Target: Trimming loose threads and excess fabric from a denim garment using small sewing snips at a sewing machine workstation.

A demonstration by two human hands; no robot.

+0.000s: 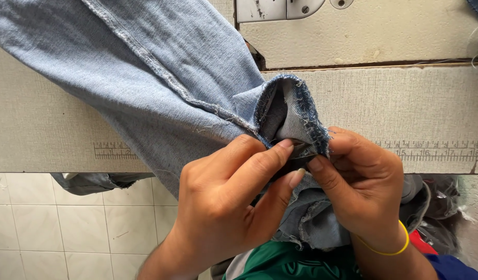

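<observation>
Both hands pinch the frayed hem of the jeans [161, 78] at the desk [405, 114] edge. Left hand [223, 202] grip pressed on the hem fold, thumb and forefinger together. Right hand [361, 181] grip pinching the same fold, yellow band [389, 249] on wrist. Jeans drape across desk, upper left.

Single view, worn on the person's head. Looks steeply down and slightly forward, across the near edge of the table [52, 135] toward the sewing machine bed [363, 31] at top. Very close: both hands fill lower centre, left hand [223, 202], right hand [363, 186]. Below the table edge, tiled floor [52, 223] shows at left. No second view to overlap.
</observation>
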